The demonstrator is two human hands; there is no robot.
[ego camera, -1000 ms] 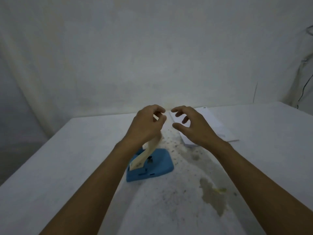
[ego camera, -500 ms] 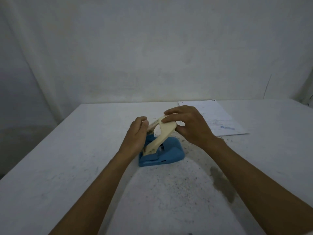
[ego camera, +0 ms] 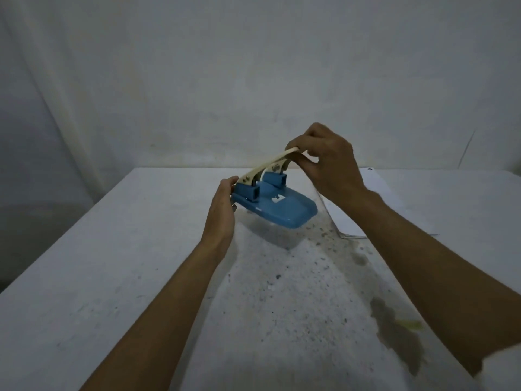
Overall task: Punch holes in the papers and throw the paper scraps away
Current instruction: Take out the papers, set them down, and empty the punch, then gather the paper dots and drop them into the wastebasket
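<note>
A blue hole punch (ego camera: 284,208) with a cream lever (ego camera: 266,165) is lifted off the table and tilted, its base facing me. My right hand (ego camera: 327,162) pinches the far end of the lever from above. My left hand (ego camera: 222,210) cups the punch's left end, fingers against its side. A stack of white papers (ego camera: 375,204) lies flat on the table behind my right wrist, partly hidden by it.
The white table (ego camera: 98,263) is speckled with small dark bits and bears a greenish stain (ego camera: 394,328) near my right forearm. A pale wall rises right behind the table's far edge. The table's left edge drops off into shadow.
The punch stood on the table before; now both hands have lifted and turned it, base swung toward me. My right hand rose with the lever end. The view shifted.
</note>
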